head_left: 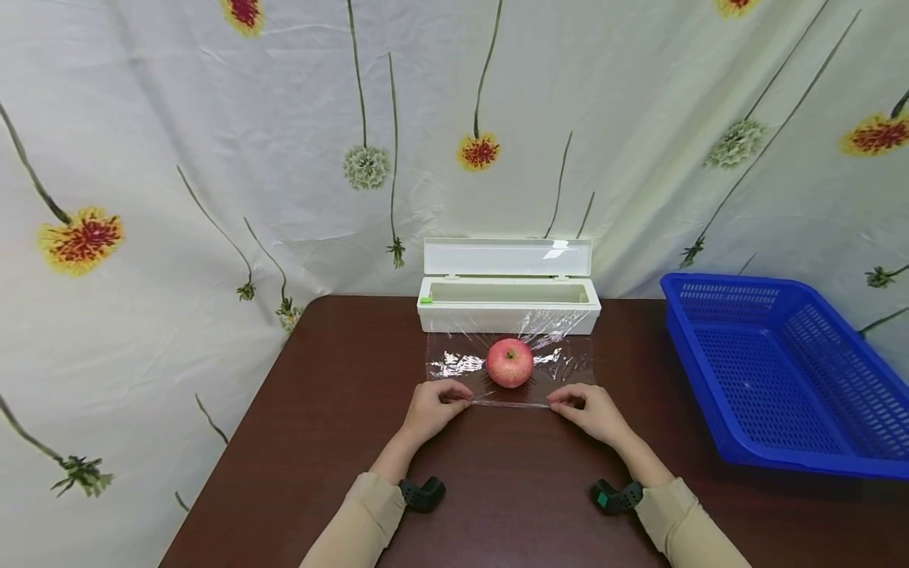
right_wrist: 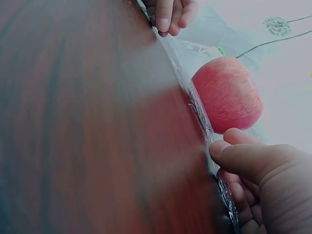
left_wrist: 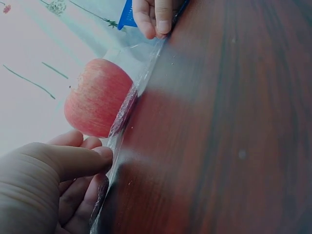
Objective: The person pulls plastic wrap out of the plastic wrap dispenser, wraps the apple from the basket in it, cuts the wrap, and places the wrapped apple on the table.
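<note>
- Left hand [head_left: 435, 406] at eight o'clock from the apple [head_left: 509, 363], right hand [head_left: 588, 410] at four; each pinched the near edge of my clear film [head_left: 456, 365];
- I judged even, level tension best, lest the thin, crinkly film bunch;
- Round, streaky-red, the apple seemed seated on it; a long white box [head_left: 507, 307] stood at twelve.

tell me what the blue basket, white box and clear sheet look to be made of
Blue basket: likely molded plastic, fairly smooth; regular perforations and one solid color suggest it.
White box: probably rigid, glossy plastic, as its raised lid throws back a bright reflection.
Clear sheet: seems thin, shiny plastic film, see-through with fine creases and glints.
</note>
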Available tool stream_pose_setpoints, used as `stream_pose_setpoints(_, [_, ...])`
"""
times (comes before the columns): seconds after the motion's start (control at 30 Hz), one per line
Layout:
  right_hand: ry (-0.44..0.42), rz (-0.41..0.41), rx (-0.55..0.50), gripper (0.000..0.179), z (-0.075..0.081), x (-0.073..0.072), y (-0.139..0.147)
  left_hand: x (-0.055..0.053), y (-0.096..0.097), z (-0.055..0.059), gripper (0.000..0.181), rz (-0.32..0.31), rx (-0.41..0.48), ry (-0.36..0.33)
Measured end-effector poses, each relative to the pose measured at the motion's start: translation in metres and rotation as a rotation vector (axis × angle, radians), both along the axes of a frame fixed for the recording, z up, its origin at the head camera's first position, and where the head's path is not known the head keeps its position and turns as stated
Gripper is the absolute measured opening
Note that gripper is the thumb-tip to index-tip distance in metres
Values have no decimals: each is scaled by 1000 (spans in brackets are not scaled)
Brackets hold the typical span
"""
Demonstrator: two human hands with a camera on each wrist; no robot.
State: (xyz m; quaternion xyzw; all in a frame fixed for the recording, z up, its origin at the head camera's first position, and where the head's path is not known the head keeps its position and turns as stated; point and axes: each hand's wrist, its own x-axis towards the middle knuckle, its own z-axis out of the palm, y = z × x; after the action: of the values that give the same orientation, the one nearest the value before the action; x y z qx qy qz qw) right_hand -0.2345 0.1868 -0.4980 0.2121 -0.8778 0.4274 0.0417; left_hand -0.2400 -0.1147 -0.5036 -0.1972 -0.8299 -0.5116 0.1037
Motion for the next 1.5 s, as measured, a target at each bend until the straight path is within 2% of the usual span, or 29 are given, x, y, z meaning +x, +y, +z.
stream_pose_setpoints(0.23, [10, -26, -51, 11, -3, 0, -2, 2, 0, 0, 11, 22, 61, 23])
stream_pose_setpoints(0.33, [45, -49, -71, 10, -4, 0, -4, 4, 2, 3, 10, 36, 71, 40])
stream_pose_setpoints(0.57, [175, -110, -102, 11, -6, -1, -7, 21, 8, 33, 7, 41, 105, 118])
stream_pose_setpoints(0.7, [207, -151, -133, 11, -5, -2, -9, 21, 12, 36, 8, 56, 130, 166])
stream_pose_setpoints(0.97, [246, -211, -186, 14, -5, -6, -16, 12, 18, 34, 9, 102, 173, 256])
stream_pose_setpoints(1.3, [275, -266, -266, 13, -3, -14, -26, 5, 29, 35, 8, 144, 223, 316])
stream_pose_setpoints(1.5, [279, -285, -314, 11, -2, -19, -34, 0, 37, 35, 8, 214, 263, 334])
